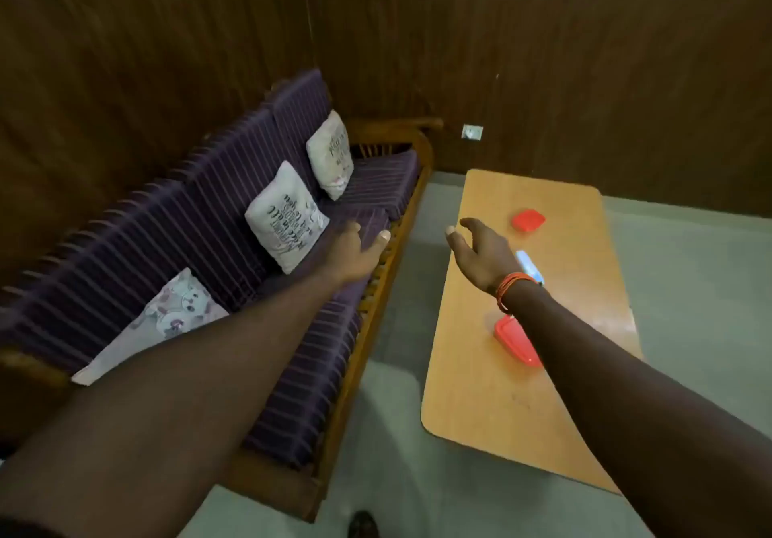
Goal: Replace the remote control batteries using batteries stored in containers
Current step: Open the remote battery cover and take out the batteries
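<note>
Clearly nothing is in hand yet: the left hand [359, 251] hangs open over the purple sofa [234, 220], and the right hand [486, 255], also open and empty, hovers above the near edge of the wooden table [480, 404]. On that table lie a far red container [528, 220], a near red container [511, 339] half hidden by the right forearm, and between them a pale object [527, 265] that is probably the remote. Probably the best start is to step closer, take the remote first and keep both containers within easy reach.
</note>
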